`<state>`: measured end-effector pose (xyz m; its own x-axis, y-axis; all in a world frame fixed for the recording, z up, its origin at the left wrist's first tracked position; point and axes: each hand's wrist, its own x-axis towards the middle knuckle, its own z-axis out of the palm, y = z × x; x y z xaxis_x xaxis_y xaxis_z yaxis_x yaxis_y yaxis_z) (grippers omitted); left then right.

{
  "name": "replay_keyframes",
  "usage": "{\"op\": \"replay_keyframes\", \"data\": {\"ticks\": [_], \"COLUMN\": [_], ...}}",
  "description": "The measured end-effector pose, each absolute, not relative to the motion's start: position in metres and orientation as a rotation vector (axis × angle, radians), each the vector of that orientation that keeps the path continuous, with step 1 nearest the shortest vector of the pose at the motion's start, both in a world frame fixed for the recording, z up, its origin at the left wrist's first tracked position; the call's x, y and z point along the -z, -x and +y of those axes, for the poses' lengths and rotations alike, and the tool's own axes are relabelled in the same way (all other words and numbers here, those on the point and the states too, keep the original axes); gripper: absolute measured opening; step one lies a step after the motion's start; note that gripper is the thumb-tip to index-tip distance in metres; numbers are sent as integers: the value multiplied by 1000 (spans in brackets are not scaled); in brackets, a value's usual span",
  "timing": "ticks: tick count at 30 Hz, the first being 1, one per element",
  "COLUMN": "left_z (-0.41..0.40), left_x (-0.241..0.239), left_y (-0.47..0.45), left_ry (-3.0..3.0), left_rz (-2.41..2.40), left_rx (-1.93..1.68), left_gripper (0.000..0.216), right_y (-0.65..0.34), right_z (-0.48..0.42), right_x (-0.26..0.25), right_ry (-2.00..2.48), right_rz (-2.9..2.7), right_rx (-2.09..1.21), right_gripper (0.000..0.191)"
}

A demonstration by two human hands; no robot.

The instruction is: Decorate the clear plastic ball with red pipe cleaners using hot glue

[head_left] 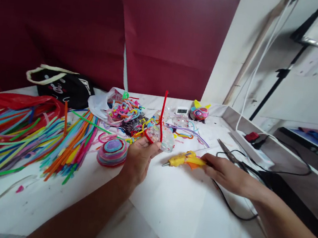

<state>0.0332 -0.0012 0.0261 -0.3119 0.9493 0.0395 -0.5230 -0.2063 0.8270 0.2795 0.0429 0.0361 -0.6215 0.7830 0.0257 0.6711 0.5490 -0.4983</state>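
Observation:
My left hand pinches a clear, rounded plastic piece with colourful specks in it. A red pipe cleaner runs along this piece, and its free end sticks straight up. My right hand is closed round the back end of a yellow glue gun, low over the white paper. The metal nozzle points left, towards my left hand. Just left of my left hand sits a domed coil of pink, purple and blue pipe cleaners.
Loose pipe cleaners spread across the left, partly on a red bag. Scissors and a black cord lie on the right, near a power strip. Behind stand a small clock and a colourful eared figure.

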Motion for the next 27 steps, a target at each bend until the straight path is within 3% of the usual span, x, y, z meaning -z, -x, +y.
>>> {"op": "replay_keyframes", "data": {"ticks": [11, 18, 27], "left_z": [-1, -2, -5], "left_x": [-26, -23, -22], "left_y": [-27, -31, -34], "left_ry": [-714, -734, -755], "left_rz": [843, 832, 850], "left_rx": [-1758, -1695, -1631], "left_gripper": [32, 33, 23], "right_y": [-292, -272, -265], "right_z": [24, 36, 27], "right_x": [-69, -46, -36], "right_ry": [1187, 969, 876], "right_rz": [-1836, -1351, -1333], "right_rx": [-400, -885, -1283], "right_gripper": [30, 27, 25]}}
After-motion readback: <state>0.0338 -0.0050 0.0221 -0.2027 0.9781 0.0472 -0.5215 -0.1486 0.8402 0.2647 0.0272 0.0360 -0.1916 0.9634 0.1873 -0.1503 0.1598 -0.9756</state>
